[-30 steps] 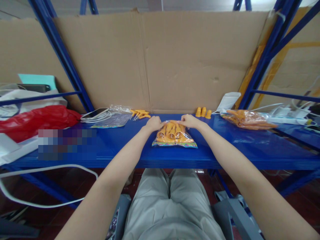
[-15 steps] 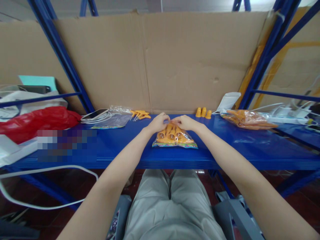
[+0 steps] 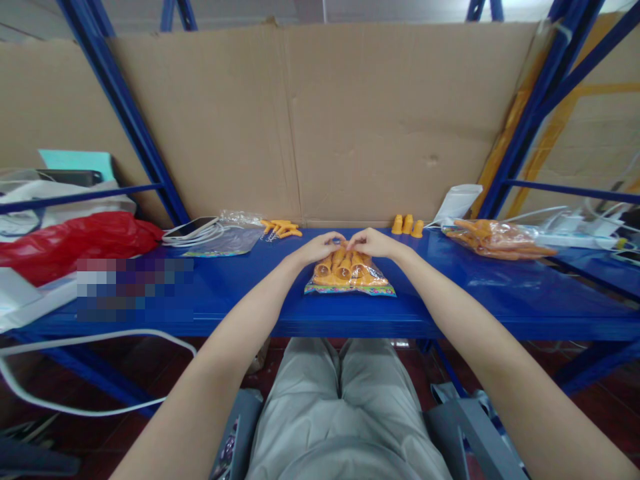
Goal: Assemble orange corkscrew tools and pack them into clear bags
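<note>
A clear plastic bag (image 3: 350, 275) filled with orange cone-shaped pieces lies flat on the blue shelf (image 3: 450, 293) in front of me. My left hand (image 3: 316, 247) and my right hand (image 3: 373, 243) meet at the bag's far edge, fingers pinched on its top. The fingertips nearly touch each other at the middle of that edge. Both forearms reach forward over my lap.
Three loose orange cones (image 3: 407, 225) stand at the back right, beside another filled bag (image 3: 495, 240). Small orange pieces (image 3: 281, 229), empty clear bags (image 3: 225, 239) and a phone with cable (image 3: 190, 228) lie back left. A red bag (image 3: 75, 241) sits far left.
Both hands have slid inward along the bag's far edge, from its corners to the middle, and now almost touch. The bag itself has stayed in place.
</note>
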The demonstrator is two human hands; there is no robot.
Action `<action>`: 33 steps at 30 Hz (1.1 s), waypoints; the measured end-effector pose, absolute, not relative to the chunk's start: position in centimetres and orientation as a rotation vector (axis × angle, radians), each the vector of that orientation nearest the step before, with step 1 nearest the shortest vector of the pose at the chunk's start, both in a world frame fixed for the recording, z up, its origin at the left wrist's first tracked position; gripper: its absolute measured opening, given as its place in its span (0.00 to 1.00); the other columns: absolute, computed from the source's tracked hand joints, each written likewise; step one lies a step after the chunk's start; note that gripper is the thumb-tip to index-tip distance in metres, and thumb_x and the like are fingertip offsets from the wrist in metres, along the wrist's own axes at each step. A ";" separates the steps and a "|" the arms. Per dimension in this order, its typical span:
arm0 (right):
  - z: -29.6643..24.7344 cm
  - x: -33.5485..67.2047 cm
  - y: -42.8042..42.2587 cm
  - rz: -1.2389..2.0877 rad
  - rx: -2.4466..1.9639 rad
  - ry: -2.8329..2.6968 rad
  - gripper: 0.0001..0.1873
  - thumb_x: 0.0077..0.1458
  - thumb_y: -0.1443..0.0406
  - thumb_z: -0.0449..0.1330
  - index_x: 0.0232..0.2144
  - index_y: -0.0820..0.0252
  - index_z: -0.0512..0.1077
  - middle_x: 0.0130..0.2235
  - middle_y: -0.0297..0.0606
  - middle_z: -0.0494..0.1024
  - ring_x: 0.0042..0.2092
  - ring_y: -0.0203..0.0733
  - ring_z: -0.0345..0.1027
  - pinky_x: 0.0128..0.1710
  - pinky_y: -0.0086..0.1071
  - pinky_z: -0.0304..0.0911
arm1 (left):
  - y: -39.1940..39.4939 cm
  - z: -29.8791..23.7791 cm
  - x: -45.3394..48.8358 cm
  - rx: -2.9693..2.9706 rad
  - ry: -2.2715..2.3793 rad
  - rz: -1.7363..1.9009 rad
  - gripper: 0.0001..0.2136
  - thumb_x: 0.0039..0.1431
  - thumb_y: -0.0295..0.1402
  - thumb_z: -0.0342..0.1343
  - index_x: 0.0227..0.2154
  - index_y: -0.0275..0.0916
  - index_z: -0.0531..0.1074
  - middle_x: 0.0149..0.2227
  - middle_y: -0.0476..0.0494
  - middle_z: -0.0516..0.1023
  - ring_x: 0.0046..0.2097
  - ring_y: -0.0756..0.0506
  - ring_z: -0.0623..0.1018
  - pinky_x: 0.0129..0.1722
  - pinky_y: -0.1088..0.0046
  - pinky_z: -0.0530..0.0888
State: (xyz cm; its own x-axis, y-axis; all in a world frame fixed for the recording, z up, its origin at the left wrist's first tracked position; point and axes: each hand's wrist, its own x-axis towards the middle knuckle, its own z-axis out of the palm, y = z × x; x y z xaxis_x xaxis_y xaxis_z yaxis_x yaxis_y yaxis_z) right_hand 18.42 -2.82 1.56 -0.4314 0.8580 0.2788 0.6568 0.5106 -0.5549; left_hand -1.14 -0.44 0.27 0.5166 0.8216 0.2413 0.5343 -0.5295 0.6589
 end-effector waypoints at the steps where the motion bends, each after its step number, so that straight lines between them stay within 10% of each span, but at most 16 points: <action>1: 1.5 18.4 -2.8 0.502 -1.232 -2.220 0.15 0.48 0.75 0.53 0.28 0.64 0.80 0.27 0.34 0.79 0.26 0.31 0.68 0.31 0.24 0.63 | -0.5 0.3 -1.1 2.257 1.103 0.739 0.13 0.56 0.27 0.51 0.43 0.37 0.75 0.26 0.51 0.72 0.26 0.52 0.68 0.28 0.78 0.67; 19: 2.0 17.3 -3.6 0.168 -1.469 -2.247 0.11 0.48 0.77 0.55 0.27 0.63 0.76 0.29 0.36 0.79 0.31 0.34 0.70 0.34 0.24 0.60 | -0.7 0.1 -1.2 1.978 1.078 0.748 0.08 0.59 0.30 0.56 0.36 0.34 0.78 0.17 0.56 0.62 0.19 0.55 0.60 0.22 0.78 0.59; 28: 1.6 19.0 -3.2 0.897 -1.434 -1.812 0.06 0.48 0.73 0.56 0.25 0.62 0.72 0.13 0.25 0.63 0.16 0.28 0.54 0.21 0.23 0.59 | 0.0 -0.4 -1.8 1.876 0.990 0.720 0.09 0.58 0.30 0.58 0.40 0.35 0.77 0.19 0.54 0.66 0.21 0.55 0.62 0.22 0.79 0.60; 33: 1.2 19.8 -3.1 1.053 -1.494 -1.665 0.06 0.49 0.69 0.57 0.21 0.59 0.67 0.12 0.26 0.61 0.17 0.32 0.61 0.25 0.25 0.67 | 0.4 -0.7 -2.0 1.844 0.982 0.744 0.08 0.58 0.29 0.58 0.40 0.36 0.75 0.19 0.55 0.66 0.19 0.56 0.61 0.21 0.79 0.59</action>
State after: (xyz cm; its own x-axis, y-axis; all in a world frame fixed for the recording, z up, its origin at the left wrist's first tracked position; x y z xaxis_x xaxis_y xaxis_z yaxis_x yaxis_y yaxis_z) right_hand 19.79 -3.07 1.23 -0.1325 0.9903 -0.0410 0.4616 0.0251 -0.8867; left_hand -2.04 0.43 -0.68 0.5053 0.8578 0.0939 0.3227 -0.2887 0.9014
